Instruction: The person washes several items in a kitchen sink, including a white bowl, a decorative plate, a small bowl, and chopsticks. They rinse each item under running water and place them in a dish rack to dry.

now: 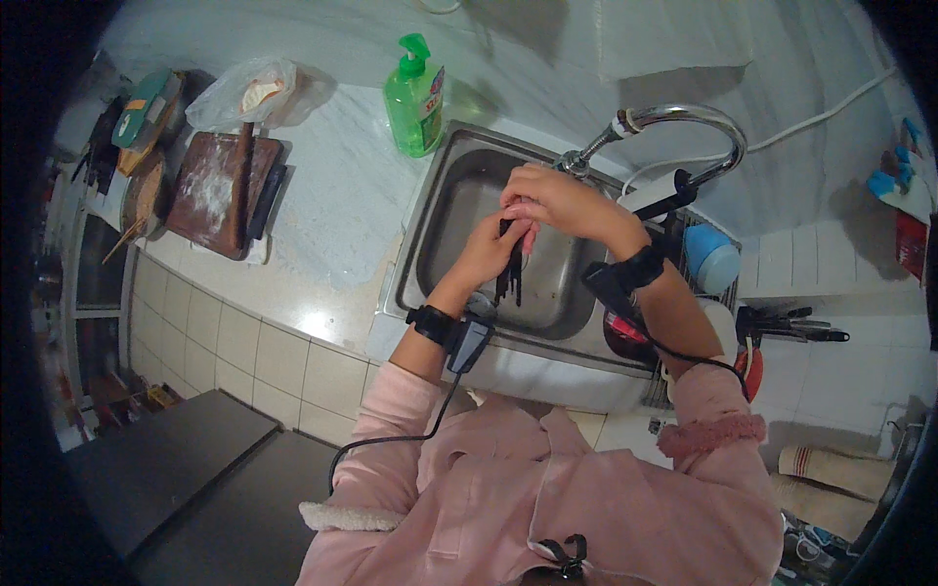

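Observation:
Over the stainless steel sink (469, 179), my left hand (489, 249) is closed around a bundle of thin black sticks or utensils (509, 282), whose ends point down into the basin. My right hand (538, 192) lies across the top of the bundle, its fingers touching my left hand. The upper ends are hidden by the fingers, and what exactly the black things are cannot be told. Behind my right hand stands a chrome faucet (678, 110) with a curved spout, turned to the right of the hands. Whether water runs is not visible.
A green pump soap bottle (414, 110) stands at the sink's back left corner. Farther left are a floury wooden board (209, 190) with a rolling pin (244, 187) and a plastic bag (245, 91). Right of the sink, a rack holds a blue container (707, 253).

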A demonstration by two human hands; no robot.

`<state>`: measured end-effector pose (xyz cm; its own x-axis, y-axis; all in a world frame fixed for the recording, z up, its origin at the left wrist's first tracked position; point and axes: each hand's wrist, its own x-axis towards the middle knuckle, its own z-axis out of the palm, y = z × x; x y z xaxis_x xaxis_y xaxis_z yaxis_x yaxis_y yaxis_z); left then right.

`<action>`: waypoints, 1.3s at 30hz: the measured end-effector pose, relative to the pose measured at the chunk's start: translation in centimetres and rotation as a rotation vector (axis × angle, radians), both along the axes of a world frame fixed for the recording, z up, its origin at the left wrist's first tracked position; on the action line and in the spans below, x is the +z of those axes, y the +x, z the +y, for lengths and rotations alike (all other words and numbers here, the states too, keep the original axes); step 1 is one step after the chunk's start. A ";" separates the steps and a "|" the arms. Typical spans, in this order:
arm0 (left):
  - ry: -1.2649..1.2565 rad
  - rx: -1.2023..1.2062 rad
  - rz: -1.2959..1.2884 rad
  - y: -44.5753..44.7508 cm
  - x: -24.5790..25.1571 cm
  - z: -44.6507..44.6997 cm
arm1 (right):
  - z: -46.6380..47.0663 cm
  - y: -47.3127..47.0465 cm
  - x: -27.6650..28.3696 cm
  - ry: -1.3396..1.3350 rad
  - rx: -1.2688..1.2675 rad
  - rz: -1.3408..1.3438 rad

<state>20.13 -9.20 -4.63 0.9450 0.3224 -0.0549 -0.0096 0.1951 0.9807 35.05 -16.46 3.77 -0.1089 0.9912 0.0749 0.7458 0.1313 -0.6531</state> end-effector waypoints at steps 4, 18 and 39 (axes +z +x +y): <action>-0.068 -0.038 -0.037 0.1 -0.9 0.1 | 0.3 0.0 0.0 0.003 0.070 -0.118; 0.173 0.171 0.080 -0.3 -4.4 1.1 | -6.1 0.4 9.2 0.516 -0.798 0.254; -0.709 0.449 -0.446 1.3 -2.2 0.6 | -13.6 -8.4 -9.4 0.147 -1.284 0.859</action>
